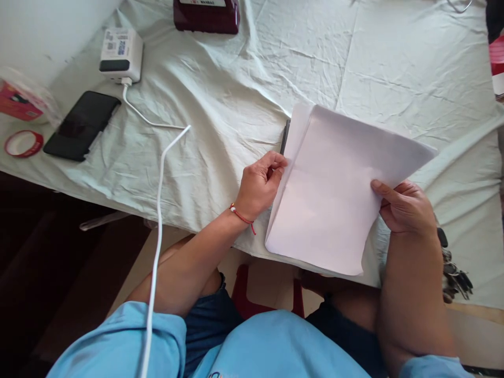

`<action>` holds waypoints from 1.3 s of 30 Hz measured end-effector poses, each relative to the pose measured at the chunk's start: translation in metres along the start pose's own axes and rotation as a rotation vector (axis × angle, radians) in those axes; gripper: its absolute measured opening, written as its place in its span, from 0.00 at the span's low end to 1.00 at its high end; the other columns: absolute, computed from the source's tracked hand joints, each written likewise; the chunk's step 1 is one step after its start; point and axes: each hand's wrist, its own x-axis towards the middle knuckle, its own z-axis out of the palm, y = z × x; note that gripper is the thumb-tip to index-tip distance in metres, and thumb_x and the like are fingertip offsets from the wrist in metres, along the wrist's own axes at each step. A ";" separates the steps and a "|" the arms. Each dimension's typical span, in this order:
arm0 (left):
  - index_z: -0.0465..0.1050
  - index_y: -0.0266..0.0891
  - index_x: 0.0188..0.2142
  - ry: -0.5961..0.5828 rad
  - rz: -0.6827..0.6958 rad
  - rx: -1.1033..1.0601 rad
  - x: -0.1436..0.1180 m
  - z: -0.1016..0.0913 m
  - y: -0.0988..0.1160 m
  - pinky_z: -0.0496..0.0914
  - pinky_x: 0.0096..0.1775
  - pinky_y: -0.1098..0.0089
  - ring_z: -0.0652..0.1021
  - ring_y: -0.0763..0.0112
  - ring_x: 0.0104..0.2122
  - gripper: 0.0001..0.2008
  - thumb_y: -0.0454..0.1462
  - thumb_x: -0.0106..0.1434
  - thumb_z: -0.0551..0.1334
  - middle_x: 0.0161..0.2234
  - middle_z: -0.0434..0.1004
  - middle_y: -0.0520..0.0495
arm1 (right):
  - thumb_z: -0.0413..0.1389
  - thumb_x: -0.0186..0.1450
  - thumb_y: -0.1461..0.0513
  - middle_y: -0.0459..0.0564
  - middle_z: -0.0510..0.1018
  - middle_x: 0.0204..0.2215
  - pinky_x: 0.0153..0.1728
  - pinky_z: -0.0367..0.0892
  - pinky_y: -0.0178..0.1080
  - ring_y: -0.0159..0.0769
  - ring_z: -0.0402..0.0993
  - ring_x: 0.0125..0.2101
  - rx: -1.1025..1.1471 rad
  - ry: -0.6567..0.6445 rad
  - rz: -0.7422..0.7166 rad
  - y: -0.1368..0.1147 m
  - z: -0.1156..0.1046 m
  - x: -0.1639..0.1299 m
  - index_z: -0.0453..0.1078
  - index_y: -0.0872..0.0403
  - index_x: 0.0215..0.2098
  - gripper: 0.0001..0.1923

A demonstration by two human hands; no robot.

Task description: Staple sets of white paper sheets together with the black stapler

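Note:
A stack of white paper sheets (334,184) lies tilted over the near edge of a table covered with a pale green cloth (220,94). My left hand (260,184) pinches the stack's left edge, a red string bracelet on its wrist. At the right edge, my right hand (405,207) grips the sheets with the thumb on top. A thin dark pen-like object (284,136) peeks out from under the top left corner of the sheets.
A black phone (81,125), a red tape roll (23,143) and a white charger block (120,54) with its cable (157,220) sit at the left. A dark red box (207,14) stands at the far edge. Keys (454,273) hang at the right.

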 end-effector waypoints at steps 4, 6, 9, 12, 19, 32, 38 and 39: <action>0.84 0.40 0.39 -0.023 -0.090 -0.141 0.001 -0.001 0.000 0.72 0.37 0.68 0.77 0.69 0.33 0.09 0.33 0.66 0.62 0.34 0.83 0.49 | 0.78 0.53 0.57 0.47 0.88 0.42 0.48 0.85 0.52 0.51 0.85 0.47 0.017 0.000 -0.004 0.002 -0.001 0.002 0.82 0.41 0.45 0.22; 0.85 0.40 0.39 -0.045 -0.104 -0.212 0.001 -0.002 0.002 0.72 0.38 0.68 0.77 0.68 0.34 0.09 0.36 0.66 0.63 0.33 0.82 0.48 | 0.78 0.52 0.57 0.48 0.88 0.41 0.46 0.85 0.51 0.51 0.86 0.46 0.035 0.002 -0.008 0.003 -0.001 0.003 0.82 0.42 0.44 0.22; 0.86 0.40 0.37 -0.067 -0.065 -0.206 0.001 -0.002 0.004 0.70 0.37 0.67 0.75 0.68 0.34 0.10 0.40 0.67 0.65 0.32 0.79 0.48 | 0.79 0.50 0.57 0.49 0.88 0.41 0.45 0.85 0.50 0.49 0.86 0.44 0.050 0.007 0.003 0.004 -0.001 0.003 0.82 0.44 0.40 0.20; 0.86 0.39 0.34 -0.066 -0.033 -0.147 0.002 -0.002 0.002 0.66 0.36 0.66 0.72 0.69 0.32 0.07 0.40 0.63 0.69 0.30 0.75 0.49 | 0.80 0.49 0.56 0.49 0.88 0.41 0.44 0.85 0.49 0.48 0.85 0.42 0.033 0.015 0.006 0.004 0.000 0.003 0.82 0.44 0.36 0.18; 0.73 0.39 0.24 -0.021 -0.092 -0.164 0.005 -0.002 -0.001 0.60 0.32 0.67 0.65 0.74 0.27 0.12 0.38 0.56 0.74 0.26 0.68 0.54 | 0.80 0.48 0.53 0.49 0.87 0.39 0.34 0.82 0.44 0.39 0.81 0.32 -0.008 0.007 0.016 0.002 0.002 0.004 0.84 0.48 0.41 0.23; 0.66 0.45 0.41 0.115 -0.090 -0.282 0.005 0.003 -0.010 0.63 0.28 0.72 0.69 0.76 0.23 0.14 0.30 0.62 0.68 0.24 0.69 0.60 | 0.82 0.42 0.55 0.47 0.84 0.32 0.30 0.72 0.31 0.28 0.73 0.29 -0.011 0.082 -0.007 0.004 -0.001 0.008 0.84 0.53 0.31 0.22; 0.74 0.41 0.34 0.104 -0.041 -0.184 0.005 0.002 -0.009 0.66 0.31 0.72 0.71 0.75 0.27 0.05 0.30 0.63 0.66 0.27 0.74 0.54 | 0.83 0.41 0.56 0.47 0.85 0.32 0.33 0.74 0.31 0.29 0.76 0.30 0.018 0.103 -0.025 0.005 0.000 0.007 0.84 0.53 0.31 0.22; 0.76 0.41 0.34 0.098 -0.040 -0.176 0.005 0.002 -0.008 0.67 0.32 0.71 0.72 0.74 0.27 0.04 0.30 0.63 0.66 0.28 0.75 0.53 | 0.83 0.40 0.56 0.47 0.85 0.32 0.33 0.74 0.31 0.28 0.76 0.30 0.020 0.107 -0.026 0.005 0.000 0.007 0.84 0.53 0.31 0.22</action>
